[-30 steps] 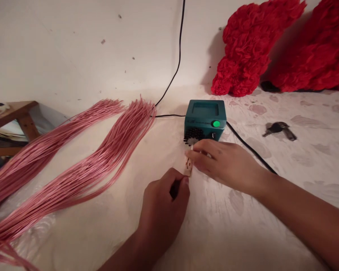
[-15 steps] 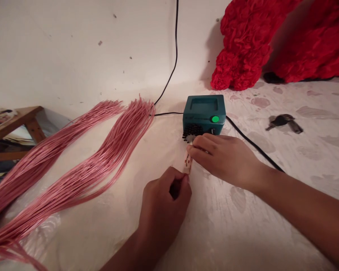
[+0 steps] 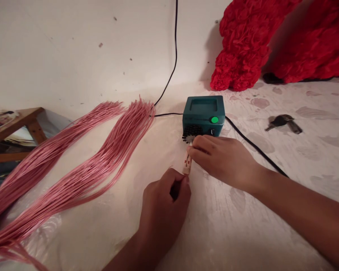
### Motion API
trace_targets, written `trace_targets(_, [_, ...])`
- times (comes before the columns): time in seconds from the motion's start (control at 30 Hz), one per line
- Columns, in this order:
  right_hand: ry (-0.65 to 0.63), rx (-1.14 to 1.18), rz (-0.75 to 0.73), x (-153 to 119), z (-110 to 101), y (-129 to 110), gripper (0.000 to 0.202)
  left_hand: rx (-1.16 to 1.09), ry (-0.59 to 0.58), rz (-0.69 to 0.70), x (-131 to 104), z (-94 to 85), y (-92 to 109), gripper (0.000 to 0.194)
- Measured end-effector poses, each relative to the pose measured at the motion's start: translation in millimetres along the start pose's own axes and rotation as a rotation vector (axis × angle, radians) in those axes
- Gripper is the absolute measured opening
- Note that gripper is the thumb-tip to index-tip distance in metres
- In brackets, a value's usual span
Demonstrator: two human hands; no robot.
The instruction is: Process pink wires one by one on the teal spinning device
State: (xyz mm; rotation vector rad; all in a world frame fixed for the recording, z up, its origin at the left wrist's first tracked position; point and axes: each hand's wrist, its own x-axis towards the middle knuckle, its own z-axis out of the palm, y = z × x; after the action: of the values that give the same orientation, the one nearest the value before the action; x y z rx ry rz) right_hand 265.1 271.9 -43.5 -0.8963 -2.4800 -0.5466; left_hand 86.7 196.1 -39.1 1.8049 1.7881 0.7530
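A teal box with a green button stands at the centre, and a black bristly round part sits at its front. Just before it, my right hand is closed on the upper end of a small pale strip with orange marks. Below, my left hand is pinched at the strip's lower end, where a bit of thin red material shows between the fingertips; what exactly it grips is too small to tell. Two bundles of pink strands lie to the left.
Red ruffled flower-like pieces lean at the back right. Keys lie on the patterned cover at right. A black cable runs from the box behind my right forearm; another hangs along the wall. A wooden stool stands at far left.
The view has shifted very slightly. Both hands stay in nearly the same places with the same closed grips.
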Motion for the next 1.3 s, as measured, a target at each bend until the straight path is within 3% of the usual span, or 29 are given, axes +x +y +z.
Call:
trace_targets(0.8, [-0.025, 0.052, 0.051, -1.9, 2.5, 1.9, 0.014, -0.008, -0.003, 0.003, 0.2, -2.3, 2.4, 0.02])
trace_targets(1.3, [-0.047, 0.05, 0.025, -0.2, 1.1, 2.4, 0.023, -0.041, -0.002, 0.006, 2.3, -1.5, 2.6, 0.021])
